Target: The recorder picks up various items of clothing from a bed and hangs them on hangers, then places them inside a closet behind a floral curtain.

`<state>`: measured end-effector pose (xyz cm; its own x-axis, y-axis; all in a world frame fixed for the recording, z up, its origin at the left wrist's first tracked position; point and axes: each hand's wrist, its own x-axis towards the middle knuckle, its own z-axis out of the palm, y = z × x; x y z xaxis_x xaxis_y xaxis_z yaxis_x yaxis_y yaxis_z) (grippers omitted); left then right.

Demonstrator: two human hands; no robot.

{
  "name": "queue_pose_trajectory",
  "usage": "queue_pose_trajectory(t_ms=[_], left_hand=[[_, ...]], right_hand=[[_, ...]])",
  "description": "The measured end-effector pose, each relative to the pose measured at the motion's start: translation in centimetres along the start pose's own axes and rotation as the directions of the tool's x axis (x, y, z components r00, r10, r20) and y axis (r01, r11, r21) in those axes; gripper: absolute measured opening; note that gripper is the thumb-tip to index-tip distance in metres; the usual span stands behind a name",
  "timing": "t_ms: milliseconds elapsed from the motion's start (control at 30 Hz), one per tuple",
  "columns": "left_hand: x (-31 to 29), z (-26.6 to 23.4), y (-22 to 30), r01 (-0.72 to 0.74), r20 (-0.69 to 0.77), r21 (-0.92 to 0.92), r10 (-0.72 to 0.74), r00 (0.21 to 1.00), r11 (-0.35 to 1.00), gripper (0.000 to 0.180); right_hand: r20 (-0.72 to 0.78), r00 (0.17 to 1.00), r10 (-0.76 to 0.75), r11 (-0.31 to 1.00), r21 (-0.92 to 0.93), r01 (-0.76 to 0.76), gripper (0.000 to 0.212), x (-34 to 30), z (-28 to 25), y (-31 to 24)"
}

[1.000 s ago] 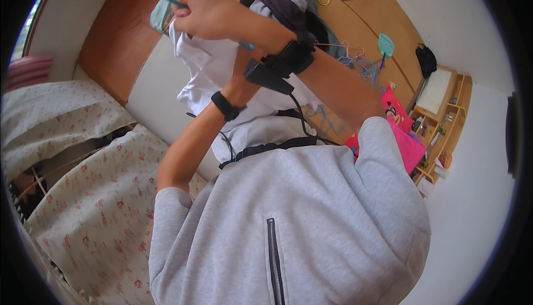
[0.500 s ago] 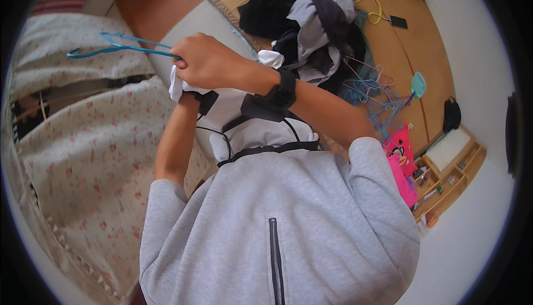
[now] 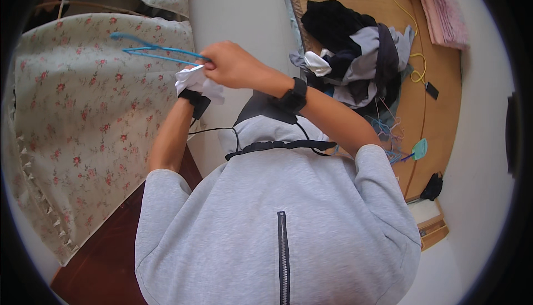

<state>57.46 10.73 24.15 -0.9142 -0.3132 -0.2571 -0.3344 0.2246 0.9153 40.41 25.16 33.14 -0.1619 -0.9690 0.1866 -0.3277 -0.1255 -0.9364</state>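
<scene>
Held out in front of my chest, a light-blue clothes hanger points to the left. My right hand is closed around one end of it, with a black band on the wrist. White cloth is bunched just below the right fist, over the end of my left forearm. The cloth covers nearly all of my left hand, so its fingers are hidden. Whether that hand also touches the hanger cannot be seen.
At the right, a heap of dark, grey and white clothes lies on a tan mat. Beside it are tangled hangers, a green fly swatter and a folded pink cloth. Flowered fabric covers furniture at the left.
The view has turned, so the clothes heap sits farther right. My hands and the hanger have shifted right and slightly down in the picture. The right hand keeps its grip.
</scene>
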Motion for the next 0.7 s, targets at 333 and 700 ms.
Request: queue_pose_trajectory(t_ms=[333,700], left_hand=[[-1.7,-9.9,-4.6,0.030,-0.300,0.559,0.168,0.939,0.829,0.030],[0.0,-18.2,1.9,-0.238,-0.238,0.511,0.402,0.884,0.826,0.035]], right_hand=[[0.013,0.966,0.257,0.964,0.065,-0.257,0.025,6.8,0.8,7.7],[0.272,0.922,0.275,0.914,0.225,-0.339,0.046,18.3,2.6,10.9]])
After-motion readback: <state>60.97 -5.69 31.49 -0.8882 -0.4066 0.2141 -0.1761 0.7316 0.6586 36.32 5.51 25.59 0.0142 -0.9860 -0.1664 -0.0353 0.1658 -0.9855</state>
